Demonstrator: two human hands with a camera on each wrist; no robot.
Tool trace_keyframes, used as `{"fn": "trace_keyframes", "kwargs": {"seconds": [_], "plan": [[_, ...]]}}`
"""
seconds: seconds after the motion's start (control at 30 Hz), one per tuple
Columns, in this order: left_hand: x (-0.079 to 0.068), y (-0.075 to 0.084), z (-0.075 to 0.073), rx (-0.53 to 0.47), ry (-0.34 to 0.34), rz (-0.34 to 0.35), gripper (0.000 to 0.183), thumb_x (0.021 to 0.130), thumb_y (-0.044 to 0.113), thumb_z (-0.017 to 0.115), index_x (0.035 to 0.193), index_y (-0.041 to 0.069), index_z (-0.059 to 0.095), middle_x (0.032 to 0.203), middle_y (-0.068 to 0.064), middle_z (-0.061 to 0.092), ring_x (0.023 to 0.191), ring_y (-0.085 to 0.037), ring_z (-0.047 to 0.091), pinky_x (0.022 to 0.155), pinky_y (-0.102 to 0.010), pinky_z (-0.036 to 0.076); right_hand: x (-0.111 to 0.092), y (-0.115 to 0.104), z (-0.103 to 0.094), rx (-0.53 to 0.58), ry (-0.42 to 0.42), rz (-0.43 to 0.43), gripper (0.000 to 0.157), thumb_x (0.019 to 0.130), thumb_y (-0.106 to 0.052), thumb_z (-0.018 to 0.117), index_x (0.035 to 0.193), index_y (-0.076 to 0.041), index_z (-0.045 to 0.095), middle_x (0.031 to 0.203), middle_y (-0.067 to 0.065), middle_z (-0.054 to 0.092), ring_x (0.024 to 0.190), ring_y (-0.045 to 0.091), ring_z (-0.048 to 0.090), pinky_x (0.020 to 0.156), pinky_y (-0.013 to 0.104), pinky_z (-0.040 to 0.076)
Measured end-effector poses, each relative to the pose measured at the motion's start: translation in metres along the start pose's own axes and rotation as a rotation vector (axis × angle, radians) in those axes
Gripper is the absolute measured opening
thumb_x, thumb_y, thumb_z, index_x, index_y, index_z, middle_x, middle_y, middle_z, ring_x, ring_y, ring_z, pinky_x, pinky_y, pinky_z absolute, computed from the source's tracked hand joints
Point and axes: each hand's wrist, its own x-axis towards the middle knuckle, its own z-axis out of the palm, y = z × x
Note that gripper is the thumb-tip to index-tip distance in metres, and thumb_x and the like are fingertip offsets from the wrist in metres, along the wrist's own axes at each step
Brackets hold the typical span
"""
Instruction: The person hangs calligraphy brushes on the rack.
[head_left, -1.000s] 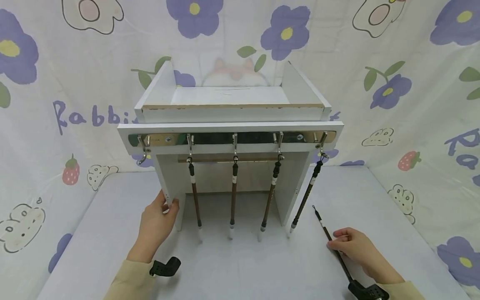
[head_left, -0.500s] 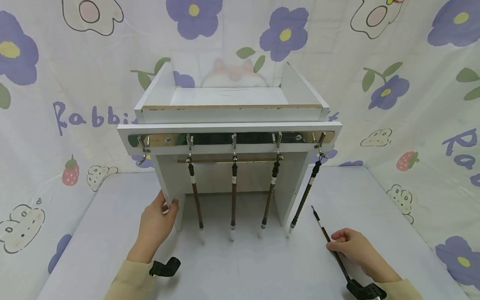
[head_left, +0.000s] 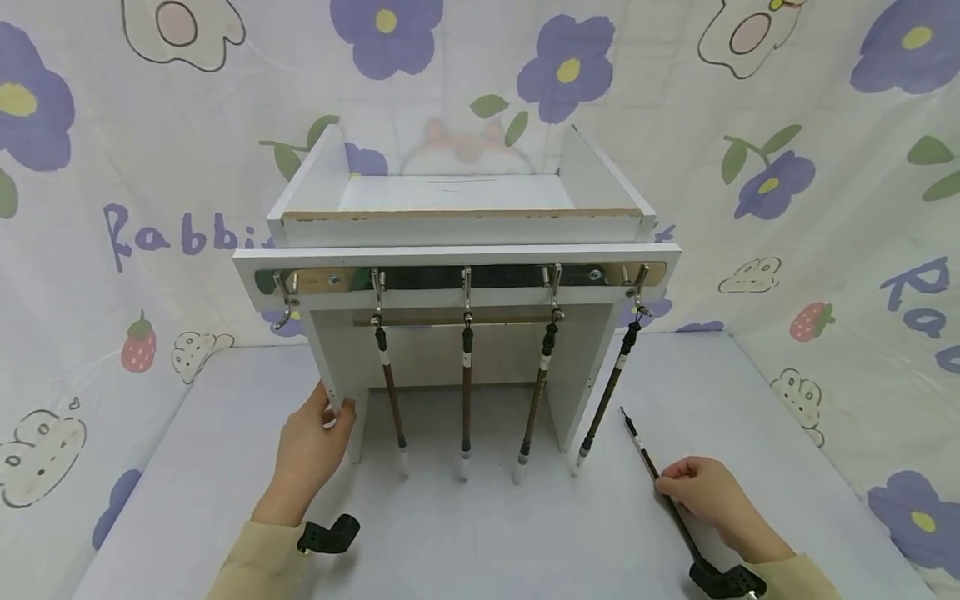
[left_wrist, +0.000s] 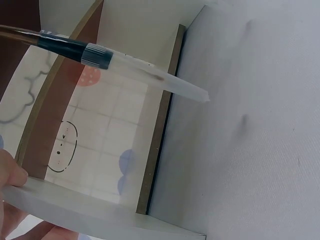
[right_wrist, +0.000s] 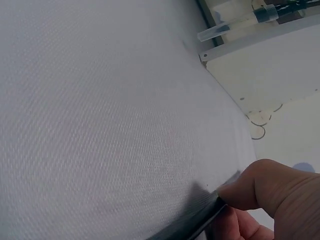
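Note:
In the head view my left hand [head_left: 313,450] grips the lower front edge of the left side panel of a white rack [head_left: 442,229]. At the right my right hand [head_left: 708,496] pinches the shaft of a dark calligraphy brush [head_left: 640,446] between thumb and fingers. Its small loop end points away from me, and its other end runs toward the wrist camera. The right wrist view shows thumb and fingers on the dark brush [right_wrist: 197,220], close to the white surface. Several capped calligraphy brushes [head_left: 467,387] hang from hooks on the rack's front rail.
The rail's leftmost hook [head_left: 283,302] carries no brush. The rack stands on a white-covered table [head_left: 480,542], before a printed cloth [head_left: 810,167] with flowers. In the left wrist view a capped brush [left_wrist: 100,56] hangs near the left panel.
My right fingers have closed in on the brush's shaft, and its loop end has shifted slightly. My left hand stays on the panel. The hanging brushes sway a little.

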Motion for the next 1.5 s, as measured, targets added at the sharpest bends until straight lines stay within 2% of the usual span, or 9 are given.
{"fn": "trace_keyframes", "kwargs": {"seconds": [0.2, 0.43, 0.67, 1.0, 1.13, 1.27, 1.37, 1.5], "plan": [[0.0, -0.001, 0.0, 0.004, 0.007, 0.015, 0.043, 0.091, 0.032, 0.046, 0.132, 0.019, 0.04, 0.125, -0.016, 0.05, 0.096, -0.036, 0.058, 0.067, -0.048, 0.051, -0.003, -0.007, -0.004, 0.017, 0.013, -0.019, 0.024, 0.079, -0.02, 0.062, 0.092, 0.001, 0.062, 0.078, 0.006, 0.059, 0.068, 0.018, 0.052, 0.053, 0.029, 0.043], [0.0, -0.003, 0.0, 0.001, 0.006, 0.005, 0.044, 0.091, 0.033, 0.045, 0.133, 0.02, 0.039, 0.126, -0.015, 0.05, 0.098, -0.037, 0.057, 0.067, -0.046, 0.052, -0.013, -0.027, -0.017, 0.072, -0.008, -0.092, 0.025, 0.081, -0.018, 0.06, 0.095, 0.004, 0.06, 0.078, 0.008, 0.06, 0.067, 0.016, 0.057, 0.059, 0.03, 0.051], [0.001, -0.004, 0.0, -0.009, -0.002, -0.002, 0.046, 0.091, 0.034, 0.045, 0.135, 0.021, 0.037, 0.126, -0.016, 0.049, 0.099, -0.037, 0.057, 0.066, -0.047, 0.052, -0.026, -0.043, -0.033, 0.075, -0.012, -0.178, 0.023, 0.081, -0.016, 0.06, 0.095, 0.002, 0.056, 0.078, 0.009, 0.057, 0.067, 0.018, 0.055, 0.059, 0.031, 0.05], [0.001, -0.003, 0.002, -0.01, -0.005, 0.007, 0.047, 0.091, 0.034, 0.044, 0.136, 0.021, 0.036, 0.126, -0.015, 0.049, 0.099, -0.037, 0.056, 0.067, -0.048, 0.051, -0.041, -0.056, -0.036, 0.106, 0.03, -0.262, 0.031, 0.083, -0.025, 0.062, 0.1, -0.001, 0.054, 0.083, 0.011, 0.059, 0.071, 0.017, 0.057, 0.061, 0.028, 0.051], [0.0, -0.003, 0.002, -0.011, -0.006, 0.005, 0.048, 0.091, 0.034, 0.045, 0.136, 0.02, 0.035, 0.127, -0.015, 0.049, 0.1, -0.037, 0.056, 0.067, -0.048, 0.051, -0.047, -0.062, -0.037, 0.108, 0.105, -0.331, 0.028, 0.085, -0.026, 0.06, 0.099, -0.003, 0.053, 0.085, 0.012, 0.058, 0.071, 0.018, 0.058, 0.061, 0.028, 0.052], [0.0, -0.003, 0.002, -0.007, -0.008, -0.001, 0.048, 0.091, 0.034, 0.045, 0.136, 0.02, 0.035, 0.127, -0.015, 0.049, 0.1, -0.038, 0.056, 0.067, -0.048, 0.051, -0.051, -0.067, -0.039, 0.096, 0.226, -0.396, 0.026, 0.086, -0.029, 0.059, 0.098, -0.006, 0.054, 0.084, 0.01, 0.059, 0.07, 0.017, 0.059, 0.059, 0.026, 0.052], [0.0, -0.003, 0.002, -0.005, -0.009, -0.004, 0.048, 0.091, 0.034, 0.044, 0.136, 0.02, 0.035, 0.127, -0.015, 0.049, 0.1, -0.037, 0.056, 0.067, -0.048, 0.051, -0.054, -0.07, -0.04, 0.122, 0.325, -0.444, 0.024, 0.086, -0.028, 0.059, 0.097, -0.007, 0.054, 0.084, 0.008, 0.06, 0.071, 0.013, 0.058, 0.059, 0.022, 0.051], [0.0, -0.003, 0.002, -0.006, -0.012, -0.008, 0.048, 0.091, 0.035, 0.044, 0.137, 0.02, 0.035, 0.127, -0.016, 0.048, 0.1, -0.037, 0.056, 0.067, -0.048, 0.051, -0.063, -0.08, -0.042, 0.168, 0.418, -0.516, 0.019, 0.085, -0.022, 0.061, 0.097, -0.009, 0.054, 0.085, 0.006, 0.06, 0.076, 0.009, 0.058, 0.062, 0.015, 0.048]]}}
